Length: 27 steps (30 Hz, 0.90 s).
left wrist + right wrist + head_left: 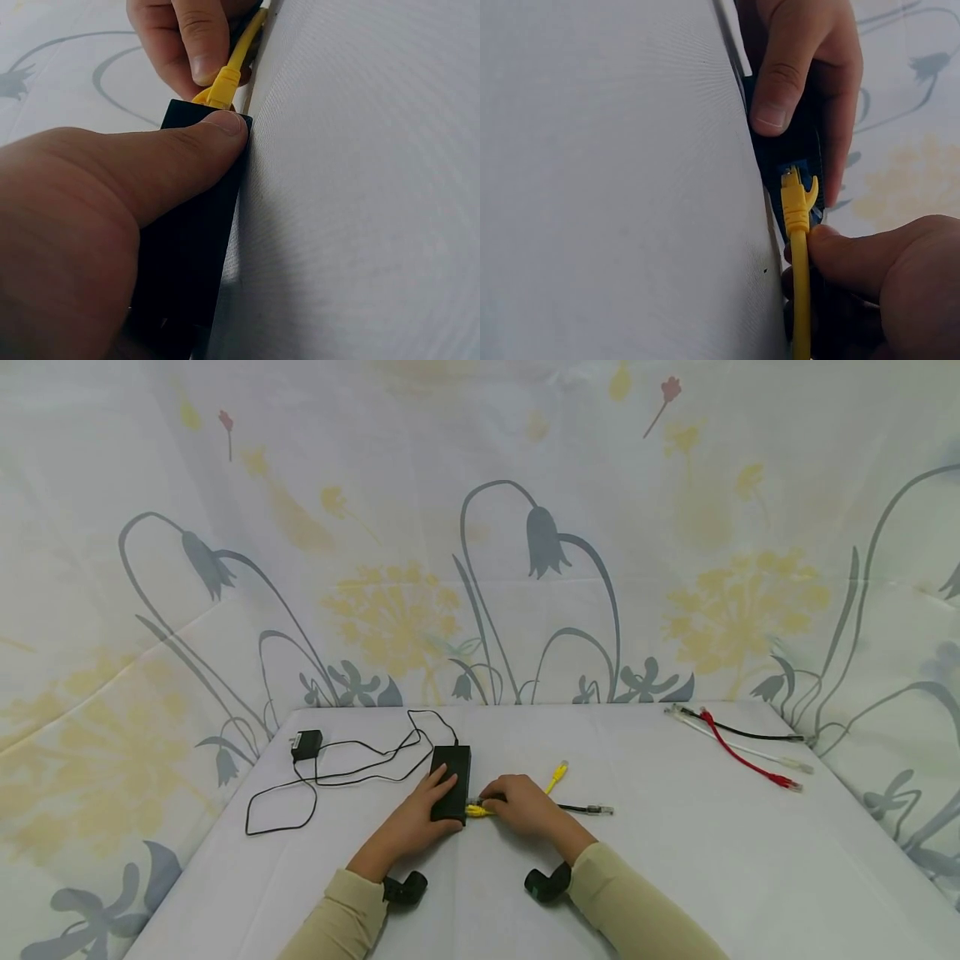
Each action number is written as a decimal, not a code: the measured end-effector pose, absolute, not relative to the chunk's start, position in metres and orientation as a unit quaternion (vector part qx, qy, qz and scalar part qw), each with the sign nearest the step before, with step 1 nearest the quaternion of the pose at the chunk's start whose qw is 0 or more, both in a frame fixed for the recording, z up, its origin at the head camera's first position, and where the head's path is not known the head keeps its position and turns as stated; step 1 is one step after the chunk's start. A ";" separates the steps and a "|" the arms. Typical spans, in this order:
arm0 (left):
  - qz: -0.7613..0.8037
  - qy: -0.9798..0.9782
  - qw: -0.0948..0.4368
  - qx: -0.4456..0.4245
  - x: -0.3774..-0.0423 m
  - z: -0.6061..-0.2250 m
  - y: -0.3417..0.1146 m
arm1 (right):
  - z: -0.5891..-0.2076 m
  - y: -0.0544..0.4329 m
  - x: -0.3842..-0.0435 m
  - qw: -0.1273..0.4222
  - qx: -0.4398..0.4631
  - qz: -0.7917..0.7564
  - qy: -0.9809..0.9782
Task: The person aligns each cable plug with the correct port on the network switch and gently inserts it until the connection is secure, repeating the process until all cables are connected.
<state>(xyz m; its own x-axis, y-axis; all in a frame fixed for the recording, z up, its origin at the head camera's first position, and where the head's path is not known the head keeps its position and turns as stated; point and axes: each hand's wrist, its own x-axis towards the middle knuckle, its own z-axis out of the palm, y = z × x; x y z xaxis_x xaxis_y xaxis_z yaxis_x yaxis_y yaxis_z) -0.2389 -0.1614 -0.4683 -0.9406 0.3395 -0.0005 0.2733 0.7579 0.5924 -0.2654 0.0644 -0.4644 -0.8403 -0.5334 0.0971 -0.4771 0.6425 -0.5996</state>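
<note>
A black network switch (454, 762) lies on the white-covered table, with my left hand (417, 817) gripping it: fingers across its top, thumb on the near end of its right side. Plugged into that side is a yellow network cable (801, 270), whose free end points up and right in the head view. Beside it my right hand (527, 807) pinches a black network cable (587, 809) close to its clear plug (817, 215). The plug is near the switch's port side, level with the yellow plug. Fingers partly hide the black cable, so whether its plug touches a port cannot be told.
A black power adapter (307, 745) sits at the back left, its thin looping cord (352, 774) leading to the switch's far end. Red (738, 752), white (738, 742) and black (753, 732) network cables lie at the back right. Patterned cloth (495, 635) hangs behind the table.
</note>
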 end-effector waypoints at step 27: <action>0.303 0.938 0.061 0.157 -0.239 -0.467 -0.161 | -0.460 0.060 -0.271 0.074 -0.281 -0.316 0.903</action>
<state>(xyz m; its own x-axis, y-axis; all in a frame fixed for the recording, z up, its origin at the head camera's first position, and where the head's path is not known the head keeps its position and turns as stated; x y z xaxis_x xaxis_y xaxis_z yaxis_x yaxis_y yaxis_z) -0.2391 -0.1608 -0.4671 -0.9433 0.3314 -0.0199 0.2572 0.7672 0.5876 -0.2708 0.0597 -0.4603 -0.8312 -0.5543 0.0435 -0.4602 0.6419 -0.6133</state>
